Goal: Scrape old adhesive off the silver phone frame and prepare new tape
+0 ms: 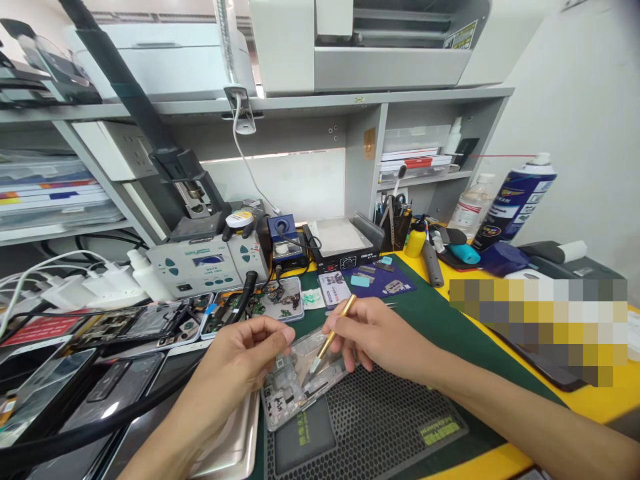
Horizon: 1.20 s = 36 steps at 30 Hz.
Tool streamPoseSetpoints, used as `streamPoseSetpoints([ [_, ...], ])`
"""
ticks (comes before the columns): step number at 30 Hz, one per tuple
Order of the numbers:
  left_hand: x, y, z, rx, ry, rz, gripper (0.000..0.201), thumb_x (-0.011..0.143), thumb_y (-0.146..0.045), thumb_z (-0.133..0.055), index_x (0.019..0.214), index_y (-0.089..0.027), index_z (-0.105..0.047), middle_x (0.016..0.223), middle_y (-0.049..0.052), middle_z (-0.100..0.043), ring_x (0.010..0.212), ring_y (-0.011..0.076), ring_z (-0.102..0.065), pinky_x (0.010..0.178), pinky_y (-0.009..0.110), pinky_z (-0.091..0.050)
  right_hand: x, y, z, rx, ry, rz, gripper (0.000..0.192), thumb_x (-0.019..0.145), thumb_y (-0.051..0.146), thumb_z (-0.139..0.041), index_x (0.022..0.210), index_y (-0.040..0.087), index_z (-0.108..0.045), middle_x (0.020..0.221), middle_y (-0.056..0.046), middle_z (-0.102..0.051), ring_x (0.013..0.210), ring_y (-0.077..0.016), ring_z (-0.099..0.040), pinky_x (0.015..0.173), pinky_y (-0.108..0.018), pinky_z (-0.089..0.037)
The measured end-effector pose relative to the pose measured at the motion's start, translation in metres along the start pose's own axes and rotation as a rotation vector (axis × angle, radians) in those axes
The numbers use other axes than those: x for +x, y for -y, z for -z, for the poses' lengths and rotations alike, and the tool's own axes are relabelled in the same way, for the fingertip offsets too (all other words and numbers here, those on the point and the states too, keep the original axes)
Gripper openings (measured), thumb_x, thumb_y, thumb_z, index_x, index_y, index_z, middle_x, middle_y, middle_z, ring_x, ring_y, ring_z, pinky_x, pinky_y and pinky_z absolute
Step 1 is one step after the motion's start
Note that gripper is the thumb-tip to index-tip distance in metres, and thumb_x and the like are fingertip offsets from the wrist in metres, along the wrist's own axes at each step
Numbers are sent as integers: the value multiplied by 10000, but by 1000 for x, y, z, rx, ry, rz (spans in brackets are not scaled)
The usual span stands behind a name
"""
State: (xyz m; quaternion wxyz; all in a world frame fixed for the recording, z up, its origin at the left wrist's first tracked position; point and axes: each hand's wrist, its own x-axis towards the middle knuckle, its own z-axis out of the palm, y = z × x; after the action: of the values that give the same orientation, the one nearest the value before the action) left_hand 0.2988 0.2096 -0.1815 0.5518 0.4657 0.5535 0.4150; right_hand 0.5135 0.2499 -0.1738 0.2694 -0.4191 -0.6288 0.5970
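Note:
My right hand [373,330] is closed round the golden handle of a craft knife [330,338]. The blade points down and to the left, at the inside of a grey phone frame [285,393]; whether it touches cannot be told. At the frame's upper left edge is my left hand [253,350], its thumb and index finger together and the other fingers partly hidden against the frame. The frame is tilted over a black honeycomb-patterned mat [370,427].
To the left lie several phones and phone parts [125,380], crossed by a black hose [150,400]. Behind are a tray of small parts [285,300], a grey hot-air station [200,267] and a heating plate [345,260]. A spray can [515,200] stands at right.

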Motion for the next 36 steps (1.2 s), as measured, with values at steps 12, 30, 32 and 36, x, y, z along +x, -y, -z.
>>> streamPoseSetpoints([
  [12, 0, -3, -1, -6, -1, -4, 371, 725, -510, -833, 713, -170, -685, 473, -99, -350, 472, 64, -183, 421, 196, -119, 1, 0, -1, -15, -1, 7, 169, 975, 174, -507, 846, 140, -610, 744, -16, -658, 459, -67, -578, 378, -154, -365],
  [30, 1, -1, -1, -5, -1, 14, 391, 733, -518, -831, 755, -162, -671, 569, -67, -459, 483, 55, -202, 432, 209, -115, -2, -7, -1, -83, -14, 71, 105, 922, 224, -622, 836, 165, -635, 760, -23, -736, 494, -91, -640, 423, -166, -416],
  [32, 0, -1, -1, -6, 1, 12, 391, 737, -519, -828, 765, -161, -674, 559, -74, -435, 482, 55, -195, 432, 210, -111, -3, -7, -1, -79, -13, 64, 99, 910, 225, -632, 829, 168, -631, 757, -21, -739, 495, -94, -646, 429, -169, -425],
  [36, -1, -1, 0, -6, 14, 6, 411, 731, -539, -830, 755, -161, -672, 501, -106, -331, 474, 57, -157, 423, 209, -101, -4, -7, -2, -58, -3, 59, 99, 888, 231, -651, 812, 172, -625, 737, -14, -729, 500, -99, -645, 431, -176, -427],
])
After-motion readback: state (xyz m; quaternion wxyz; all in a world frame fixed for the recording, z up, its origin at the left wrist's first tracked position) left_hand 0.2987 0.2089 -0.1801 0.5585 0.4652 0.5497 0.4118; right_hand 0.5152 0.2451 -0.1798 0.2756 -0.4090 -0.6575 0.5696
